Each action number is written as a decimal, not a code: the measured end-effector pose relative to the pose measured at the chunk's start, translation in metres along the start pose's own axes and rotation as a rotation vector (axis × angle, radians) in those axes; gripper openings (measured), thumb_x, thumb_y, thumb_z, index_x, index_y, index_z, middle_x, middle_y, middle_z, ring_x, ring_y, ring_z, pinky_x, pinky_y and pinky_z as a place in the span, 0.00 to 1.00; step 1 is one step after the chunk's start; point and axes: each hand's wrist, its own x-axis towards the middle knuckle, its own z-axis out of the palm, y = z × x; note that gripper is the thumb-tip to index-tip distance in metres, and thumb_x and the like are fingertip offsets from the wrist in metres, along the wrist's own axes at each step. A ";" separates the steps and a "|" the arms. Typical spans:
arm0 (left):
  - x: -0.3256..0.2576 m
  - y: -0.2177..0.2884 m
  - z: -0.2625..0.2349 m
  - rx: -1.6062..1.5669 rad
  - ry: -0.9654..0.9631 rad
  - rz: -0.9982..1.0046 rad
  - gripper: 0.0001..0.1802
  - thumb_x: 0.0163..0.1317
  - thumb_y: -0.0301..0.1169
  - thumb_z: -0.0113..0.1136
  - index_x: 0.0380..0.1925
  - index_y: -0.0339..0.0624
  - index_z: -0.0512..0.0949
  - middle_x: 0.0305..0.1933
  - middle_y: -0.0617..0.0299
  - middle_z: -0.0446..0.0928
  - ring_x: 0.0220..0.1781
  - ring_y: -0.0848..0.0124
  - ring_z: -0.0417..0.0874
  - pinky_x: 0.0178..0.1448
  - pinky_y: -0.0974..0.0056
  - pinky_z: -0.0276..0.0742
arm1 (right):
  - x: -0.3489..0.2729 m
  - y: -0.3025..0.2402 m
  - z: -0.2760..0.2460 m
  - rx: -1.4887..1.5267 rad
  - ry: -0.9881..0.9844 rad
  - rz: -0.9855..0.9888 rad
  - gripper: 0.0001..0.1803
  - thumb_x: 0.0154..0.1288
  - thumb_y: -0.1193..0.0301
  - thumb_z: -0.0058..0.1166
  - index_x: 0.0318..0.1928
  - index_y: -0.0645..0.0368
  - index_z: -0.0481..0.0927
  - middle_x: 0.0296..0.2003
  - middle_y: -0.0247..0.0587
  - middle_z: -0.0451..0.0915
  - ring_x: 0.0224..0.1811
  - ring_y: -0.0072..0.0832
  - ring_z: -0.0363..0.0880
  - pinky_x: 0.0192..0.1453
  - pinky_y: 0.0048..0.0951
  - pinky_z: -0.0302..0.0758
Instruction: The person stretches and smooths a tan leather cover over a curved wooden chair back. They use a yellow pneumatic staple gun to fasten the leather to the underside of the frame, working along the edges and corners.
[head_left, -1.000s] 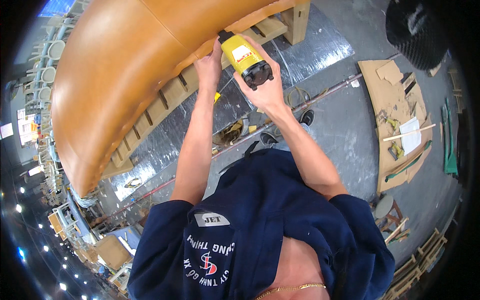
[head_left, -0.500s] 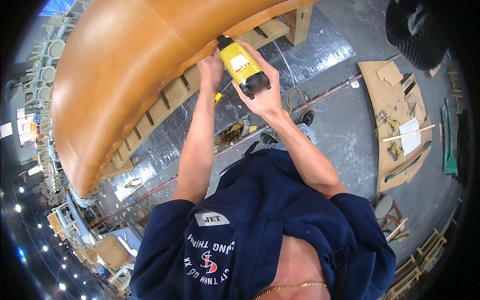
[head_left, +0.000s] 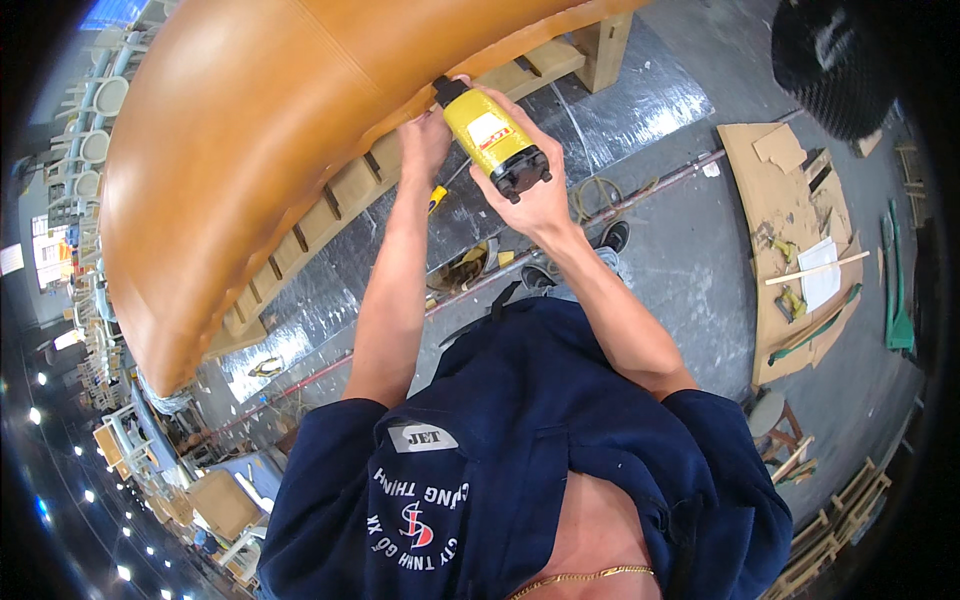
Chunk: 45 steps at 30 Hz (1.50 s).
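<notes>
tool, yellow and black, nose at the lower edge of the tan cover; right hand, closed round the tool's body; left hand, fingers curled at the cover's edge just left of the nose, tips hidden, grip cannot be told; frame, wood, slatted, below the cover; sheet, shiny, beneath the frame; cardboard, well apart to the right, bearing paper and a stick
</notes>
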 end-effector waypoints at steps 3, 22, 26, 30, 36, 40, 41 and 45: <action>0.003 -0.010 -0.002 -0.052 -0.032 0.024 0.11 0.67 0.30 0.62 0.45 0.37 0.82 0.43 0.62 0.84 0.45 0.73 0.82 0.52 0.66 0.77 | -0.003 -0.004 0.001 -0.010 -0.013 0.022 0.35 0.51 0.80 0.59 0.64 0.68 0.69 0.61 0.49 0.77 0.63 0.31 0.75 0.69 0.34 0.66; -0.047 0.047 -0.003 -0.472 0.403 -0.266 0.15 0.64 0.38 0.68 0.36 0.34 0.83 0.35 0.62 0.83 0.37 0.75 0.81 0.48 0.68 0.79 | -0.018 -0.014 0.016 -0.064 0.038 0.049 0.36 0.48 0.80 0.64 0.63 0.60 0.73 0.48 0.49 0.84 0.50 0.31 0.84 0.54 0.30 0.77; -0.041 0.033 -0.010 -0.198 0.382 -0.094 0.16 0.66 0.38 0.67 0.36 0.32 0.85 0.34 0.63 0.83 0.35 0.79 0.78 0.44 0.70 0.76 | -0.016 -0.013 0.019 -0.040 0.014 0.096 0.36 0.48 0.80 0.65 0.63 0.60 0.73 0.48 0.48 0.84 0.50 0.28 0.84 0.54 0.28 0.77; -0.038 0.022 -0.014 0.014 0.382 -0.045 0.16 0.67 0.37 0.66 0.33 0.32 0.85 0.30 0.68 0.81 0.32 0.82 0.74 0.40 0.73 0.71 | -0.013 -0.011 0.024 -0.026 0.033 0.068 0.37 0.48 0.80 0.65 0.63 0.60 0.72 0.47 0.48 0.84 0.49 0.27 0.84 0.53 0.28 0.77; -0.035 0.018 -0.017 -0.013 0.361 -0.009 0.14 0.68 0.34 0.64 0.32 0.31 0.85 0.30 0.70 0.81 0.32 0.83 0.73 0.39 0.74 0.70 | -0.015 -0.011 0.028 0.001 0.038 0.095 0.37 0.48 0.80 0.65 0.63 0.60 0.71 0.49 0.51 0.83 0.52 0.31 0.84 0.55 0.30 0.77; -0.034 0.015 -0.026 0.005 0.284 0.078 0.11 0.69 0.29 0.62 0.35 0.29 0.85 0.30 0.69 0.81 0.32 0.82 0.74 0.38 0.74 0.71 | -0.019 -0.008 0.028 -0.061 0.016 0.006 0.38 0.46 0.80 0.65 0.63 0.62 0.71 0.50 0.52 0.82 0.54 0.35 0.83 0.56 0.31 0.76; -0.033 0.013 -0.029 0.024 0.271 0.049 0.10 0.69 0.28 0.61 0.36 0.29 0.85 0.32 0.69 0.82 0.33 0.82 0.75 0.39 0.74 0.72 | -0.018 -0.008 0.031 0.001 0.022 0.020 0.39 0.45 0.81 0.65 0.63 0.62 0.71 0.51 0.53 0.82 0.54 0.36 0.83 0.56 0.30 0.76; -0.034 0.008 -0.038 0.051 0.243 -0.018 0.09 0.68 0.26 0.61 0.38 0.29 0.85 0.36 0.67 0.83 0.37 0.82 0.77 0.45 0.73 0.74 | -0.021 -0.014 0.036 -0.010 0.031 0.039 0.40 0.45 0.81 0.65 0.64 0.62 0.70 0.50 0.52 0.82 0.53 0.36 0.83 0.56 0.30 0.76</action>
